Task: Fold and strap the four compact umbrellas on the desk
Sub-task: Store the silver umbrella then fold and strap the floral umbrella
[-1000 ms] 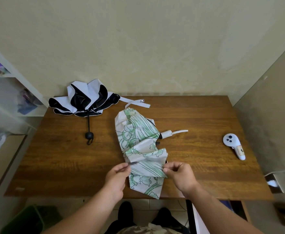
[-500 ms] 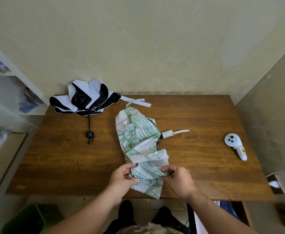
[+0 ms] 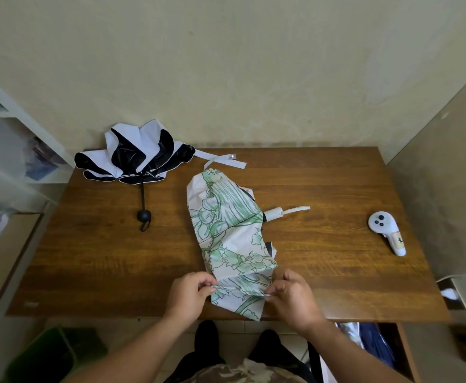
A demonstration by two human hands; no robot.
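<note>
Two umbrellas show on the table (image 3: pixel 93 266). We note the green floral umbrella (image 3: pixel 226 228) lying collapsed but loose near the middle, its long axis running from the far centre toward the near edge, slanting slightly to our right as it comes closer. Its white handle (image 3: pixel 274 212) with a flat wrist loop sticks out sideways to the right, about midway along the canopy. A white closing strap (image 3: pixel 226 161) trails off the far end.

Both hands work the near end of the canopy. Our left hand (image 3: pixel 190 295) pinches a fold of fabric on the left side, fingers curled; our right hand (image 3: pixel 292 297) pinches the same band of fabric on the right side. The cloth is drawn taut between them. The near tip of the canopy overhangs the table's front edge.

The black-and-white umbrella (image 3: pixel 137 153) sits at the far left corner, canopy splayed, black handle (image 3: pixel 144 216) pointing toward us. A white controller (image 3: pixel 387 232) lies well apart on the right. Bare wood lies open on either side of the floral umbrella.
</note>
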